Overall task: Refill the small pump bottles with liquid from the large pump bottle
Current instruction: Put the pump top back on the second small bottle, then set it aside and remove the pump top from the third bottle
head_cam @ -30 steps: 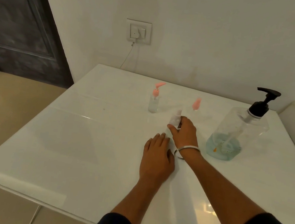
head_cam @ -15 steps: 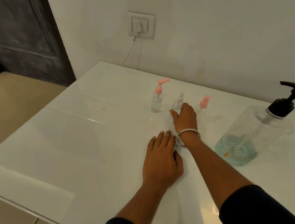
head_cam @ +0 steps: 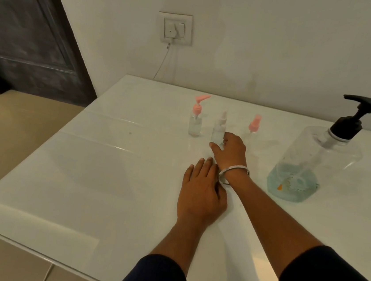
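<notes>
Your right hand point(head_cam: 230, 151) hides the base of the middle bottle point(head_cam: 218, 130), fingers curled at its side; whether they grip it you cannot tell; the pale cap is hard to make out; the bottle at 1 o'clock point(head_cam: 254, 125) is nearly invisible below its pink pump; no writing is readable; the big bottle point(head_cam: 316, 164) stands at 3 o'clock, blue liquid low inside; the pink-pumped bottle point(head_cam: 195, 124) at 11; your left hand point(head_cam: 200, 193) lies flat on the table point(head_cam: 83, 175), fingers straight; a socket point(head_cam: 175, 28) is at 12.
</notes>
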